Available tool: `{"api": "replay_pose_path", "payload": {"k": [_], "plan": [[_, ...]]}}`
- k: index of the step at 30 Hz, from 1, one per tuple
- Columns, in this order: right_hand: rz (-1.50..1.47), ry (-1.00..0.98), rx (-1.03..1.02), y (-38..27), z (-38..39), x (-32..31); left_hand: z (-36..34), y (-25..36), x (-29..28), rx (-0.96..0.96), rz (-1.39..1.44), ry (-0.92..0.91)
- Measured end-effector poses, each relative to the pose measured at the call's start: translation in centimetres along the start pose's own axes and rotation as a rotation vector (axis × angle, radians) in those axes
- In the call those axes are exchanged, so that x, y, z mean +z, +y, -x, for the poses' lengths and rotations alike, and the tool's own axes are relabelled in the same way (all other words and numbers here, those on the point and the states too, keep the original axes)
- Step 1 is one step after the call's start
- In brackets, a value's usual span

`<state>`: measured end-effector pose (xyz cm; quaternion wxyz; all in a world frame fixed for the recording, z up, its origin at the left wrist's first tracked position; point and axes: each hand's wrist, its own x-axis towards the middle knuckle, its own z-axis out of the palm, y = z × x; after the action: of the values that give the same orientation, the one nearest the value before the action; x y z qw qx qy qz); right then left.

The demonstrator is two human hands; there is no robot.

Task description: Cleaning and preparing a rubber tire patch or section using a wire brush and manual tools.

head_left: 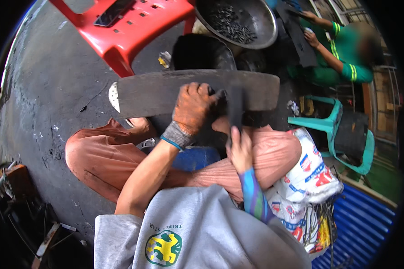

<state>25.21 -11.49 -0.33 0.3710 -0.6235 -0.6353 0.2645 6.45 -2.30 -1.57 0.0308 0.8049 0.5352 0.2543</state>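
Across in front of my knees lies a long dark wooden board (pixel 152 92) with a white, dotted left end. My left hand (pixel 193 107), in an orange-coated glove with a grey cuff, is closed above the board's middle. Its fingers press on something small and black, mostly hidden. My right hand (pixel 240 150) is bare, with a patterned blue and purple sleeve on the forearm. It grips a dark, flat, broad blade-like tool (pixel 235 107), blurred, which stands across the board just right of the gloved hand.
Beyond the board stand a black container (pixel 202 51) and a metal basin (pixel 267 27) of small dark pieces. A red plastic chair (pixel 134 27) holds a phone (pixel 113 12). A green-clad person (pixel 350 49) works at far right, near a teal stool (pixel 318 119). White printed sacks (pixel 300 188) lie beside me.
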Motion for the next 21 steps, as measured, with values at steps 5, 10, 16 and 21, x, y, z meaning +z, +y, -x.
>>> {"api": "replay_pose_path", "payload": {"k": [5,10,16,21], "plan": [[-0.326,-0.153,0.555,-6.2,-0.5,-3.1,0.4,-0.6,-0.7,0.01,-0.011,0.043],[0.157,0.031,0.081,-0.3,-2.2,1.2,0.2,0.7,-0.3,0.029,0.081,0.065],[-0.24,-0.074,0.542,-5.0,0.9,-1.8,0.3,-0.8,0.8,0.044,-0.004,0.136],[-0.055,-0.059,0.449,-3.4,-1.1,2.3,0.0,0.1,-0.4,0.022,0.065,0.099]]}}
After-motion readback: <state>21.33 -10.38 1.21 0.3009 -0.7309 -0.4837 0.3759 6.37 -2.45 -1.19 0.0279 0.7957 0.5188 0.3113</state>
